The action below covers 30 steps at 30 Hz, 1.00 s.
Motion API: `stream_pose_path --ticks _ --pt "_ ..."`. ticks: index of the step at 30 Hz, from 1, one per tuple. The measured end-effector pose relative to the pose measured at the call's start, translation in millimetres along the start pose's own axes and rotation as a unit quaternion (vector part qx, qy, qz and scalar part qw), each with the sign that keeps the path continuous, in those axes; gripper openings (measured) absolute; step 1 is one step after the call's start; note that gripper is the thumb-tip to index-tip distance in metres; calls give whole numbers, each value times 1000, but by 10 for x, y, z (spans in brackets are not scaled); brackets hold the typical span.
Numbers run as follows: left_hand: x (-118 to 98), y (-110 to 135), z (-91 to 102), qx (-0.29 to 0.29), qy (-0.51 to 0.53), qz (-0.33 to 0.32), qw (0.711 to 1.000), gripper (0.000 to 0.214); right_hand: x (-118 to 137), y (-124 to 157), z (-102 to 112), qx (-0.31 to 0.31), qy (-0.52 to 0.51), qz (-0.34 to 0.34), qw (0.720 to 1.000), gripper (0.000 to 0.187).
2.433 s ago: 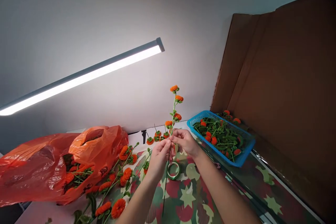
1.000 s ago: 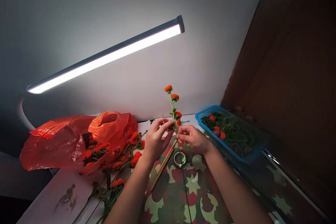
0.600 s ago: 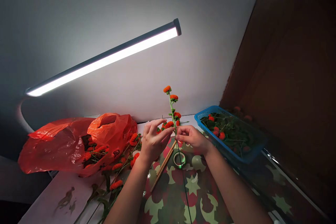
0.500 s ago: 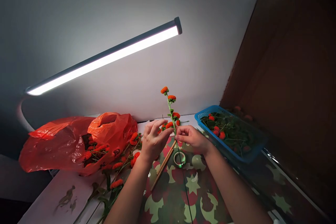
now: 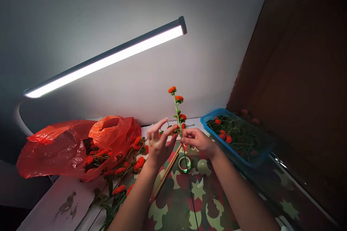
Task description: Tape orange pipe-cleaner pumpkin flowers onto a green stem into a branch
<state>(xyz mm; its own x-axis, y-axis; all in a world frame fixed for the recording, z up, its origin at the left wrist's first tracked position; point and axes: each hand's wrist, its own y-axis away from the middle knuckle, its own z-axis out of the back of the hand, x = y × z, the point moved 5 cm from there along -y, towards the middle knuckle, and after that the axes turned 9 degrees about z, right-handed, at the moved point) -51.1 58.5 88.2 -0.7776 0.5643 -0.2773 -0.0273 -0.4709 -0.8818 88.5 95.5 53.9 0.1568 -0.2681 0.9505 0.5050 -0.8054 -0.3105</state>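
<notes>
While the right hand (image 5: 199, 142) pinches the orange flower spray (image 5: 178, 113) above the tape roll (image 5: 185, 170), the left hand (image 5: 159, 143) now spreads wider beside it. Apparently, the right alone supports it.

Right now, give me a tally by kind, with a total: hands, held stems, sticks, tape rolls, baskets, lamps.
Hands: 2
Held stem: 1
Sticks: 2
Tape roll: 1
Basket: 1
Lamp: 1
Total: 8

The right hand (image 5: 199, 142) is pinching a flower stem (image 5: 176, 107); the left hand (image 5: 158, 148) is hovering just left of it, fingers parted. A tape roll (image 5: 180, 165) is lying between a bag (image 5: 54, 148), left, and a basket (image 5: 213, 115), right.
</notes>
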Motion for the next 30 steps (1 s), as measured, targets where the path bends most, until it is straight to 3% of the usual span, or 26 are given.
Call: stream_pose_path --ticks 3,5,7,9,11,13,15,18,23,30 --pt "175 34 12 -69 123 207 968 24 -8 -4 23 -6 -4 6 1000 35" --pt "267 107 -126 -25 239 356 903 8 -23 -7 35 -7 -10 11 1000 34" --pt "242 185 -329 73 363 456 809 11 -38 -8 49 -9 -13 18 1000 33" --pt "144 240 -468 144 459 511 712 17 -50 -7 66 -10 -10 23 1000 32" --pt "53 272 -530 173 518 548 633 20 -53 -5 80 -9 1 27 1000 31" --pt "2 296 -551 177 550 580 574 23 -43 -6 88 -8 20 30 999 30" --pt "-6 323 -557 166 566 604 535 23 -16 -11 90 -11 42 37 998 29" --pt "20 371 -570 142 573 625 512 21 26 -20 65 -12 75 45 996 28" --pt "36 419 -555 73 563 624 537 19 56 -24 3 -23 131 45 990 19" --pt "82 494 -553 45 497 663 558 20 45 -26 -6 -37 201 53 977 14"
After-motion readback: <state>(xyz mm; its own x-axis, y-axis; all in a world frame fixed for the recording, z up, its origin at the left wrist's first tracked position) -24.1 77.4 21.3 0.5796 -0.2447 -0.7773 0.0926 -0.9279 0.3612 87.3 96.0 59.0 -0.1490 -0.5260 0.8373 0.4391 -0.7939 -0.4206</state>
